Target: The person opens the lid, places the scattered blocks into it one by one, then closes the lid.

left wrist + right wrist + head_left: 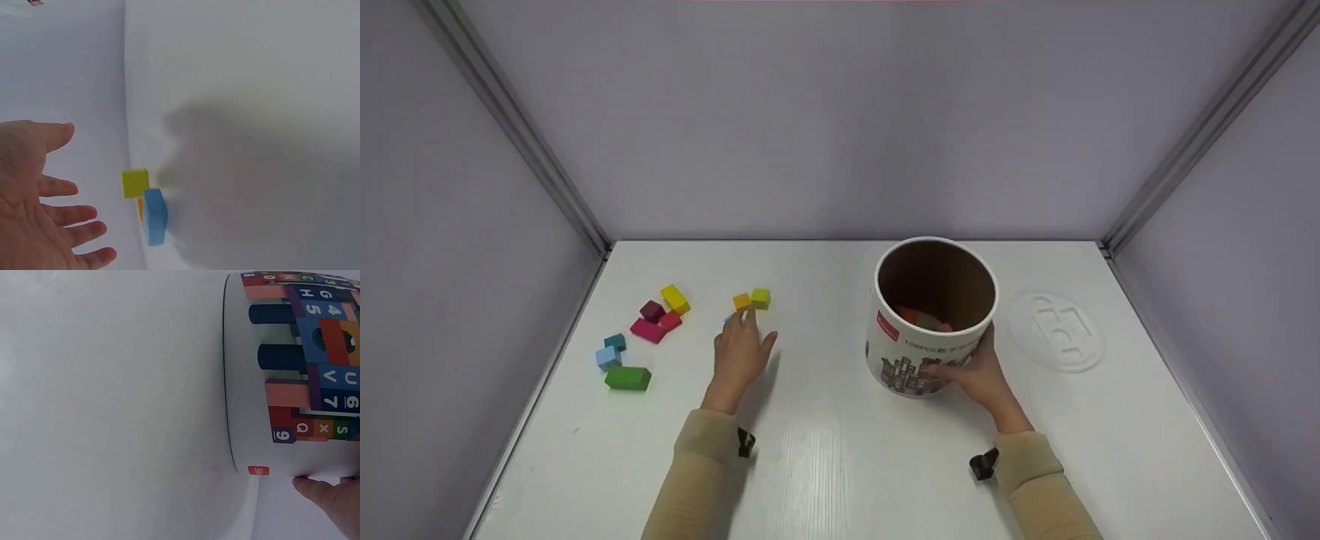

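Note:
My left hand (741, 355) reaches out above the table, its fingers spread near a small group of toy blocks. That group holds a lime-green block (760, 298), an orange block (742, 301) and a blue block (154, 217), which the fingers partly hide in the head view. The left wrist view shows nothing in the palm. With the thumb at the front and the fingers round the side, my right hand (979, 377) grips a large white cardboard tub (901, 354) printed with letter blocks. It has no lid on, and some red and orange pieces (919, 318) show inside.
At the left lie a yellow block (675, 298), a maroon block (652, 310), red and crimson blocks (648, 331), a teal block (616, 342), a light blue block (608, 358) and a green block (628, 379). A clear round lid (1056, 331) lies right of the tub. Grey walls surround the table.

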### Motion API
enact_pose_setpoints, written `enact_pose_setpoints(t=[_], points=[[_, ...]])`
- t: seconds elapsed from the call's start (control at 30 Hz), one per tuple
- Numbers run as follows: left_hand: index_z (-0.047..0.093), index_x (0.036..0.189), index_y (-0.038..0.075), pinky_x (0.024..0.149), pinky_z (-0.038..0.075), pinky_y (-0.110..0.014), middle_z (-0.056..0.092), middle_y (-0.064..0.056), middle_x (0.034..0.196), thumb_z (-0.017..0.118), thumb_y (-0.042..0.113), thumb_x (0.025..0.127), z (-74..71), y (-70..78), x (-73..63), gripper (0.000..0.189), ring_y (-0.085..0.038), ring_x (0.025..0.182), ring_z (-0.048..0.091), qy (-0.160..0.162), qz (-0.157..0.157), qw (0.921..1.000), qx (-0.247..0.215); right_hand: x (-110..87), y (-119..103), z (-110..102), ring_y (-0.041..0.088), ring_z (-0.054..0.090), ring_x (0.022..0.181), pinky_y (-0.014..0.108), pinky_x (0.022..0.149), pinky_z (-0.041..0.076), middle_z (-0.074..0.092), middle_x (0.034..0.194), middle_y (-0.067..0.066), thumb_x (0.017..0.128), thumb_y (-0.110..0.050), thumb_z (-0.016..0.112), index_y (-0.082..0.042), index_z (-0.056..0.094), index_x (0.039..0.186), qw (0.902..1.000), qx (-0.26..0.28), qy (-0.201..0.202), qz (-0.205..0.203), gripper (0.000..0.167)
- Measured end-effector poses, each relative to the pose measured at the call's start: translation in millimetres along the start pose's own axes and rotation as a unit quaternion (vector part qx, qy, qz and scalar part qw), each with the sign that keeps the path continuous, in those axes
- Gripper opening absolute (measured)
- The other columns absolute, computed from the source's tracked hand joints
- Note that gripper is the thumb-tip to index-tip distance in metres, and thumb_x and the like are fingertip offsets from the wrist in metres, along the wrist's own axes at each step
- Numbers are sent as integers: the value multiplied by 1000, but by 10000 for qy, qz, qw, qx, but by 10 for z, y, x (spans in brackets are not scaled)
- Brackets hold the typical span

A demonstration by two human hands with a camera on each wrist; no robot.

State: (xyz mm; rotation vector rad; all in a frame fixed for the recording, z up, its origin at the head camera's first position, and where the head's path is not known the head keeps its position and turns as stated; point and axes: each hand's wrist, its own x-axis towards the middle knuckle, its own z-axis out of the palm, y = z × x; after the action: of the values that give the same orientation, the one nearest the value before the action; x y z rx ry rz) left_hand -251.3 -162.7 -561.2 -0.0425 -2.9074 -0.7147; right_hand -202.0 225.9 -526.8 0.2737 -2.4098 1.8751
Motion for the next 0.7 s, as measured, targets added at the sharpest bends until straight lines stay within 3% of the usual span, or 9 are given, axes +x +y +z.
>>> enact_pose_setpoints(t=[0.2,0.33,0.53,0.7], points=[[40,141,-13,99,36,-63,41,-33,140,60,25,98,-2,-168,27,60,-45,131,38,-345,-215,9990,164,23,12,4,40,29,139,47,115,19,34,147,16,65,-6,92,-9,1,153,9997,206,-20,-139,127],[42,139,-13,100,34,-65,38,-33,142,59,22,99,6,-238,52,56,-45,133,36,-566,-268,9980,107,25,12,9,40,28,139,48,116,18,31,149,20,64,-7,93,-8,2,153,9998,160,36,-114,128],[45,136,-16,108,28,-63,29,-33,149,55,18,100,12,-262,42,51,-46,138,29,-943,-332,9949,101,13,-1,15,39,24,141,49,117,15,25,152,24,64,-8,93,-7,0,153,9999,13,44,-102,129],[41,137,-18,108,29,-60,30,-35,148,56,16,99,13,-255,42,53,-48,136,30,-968,-291,9944,305,3,-24,16,40,23,142,49,117,15,24,152,25,65,-8,92,-7,-1,154,9999,-14,34,-117,129]])
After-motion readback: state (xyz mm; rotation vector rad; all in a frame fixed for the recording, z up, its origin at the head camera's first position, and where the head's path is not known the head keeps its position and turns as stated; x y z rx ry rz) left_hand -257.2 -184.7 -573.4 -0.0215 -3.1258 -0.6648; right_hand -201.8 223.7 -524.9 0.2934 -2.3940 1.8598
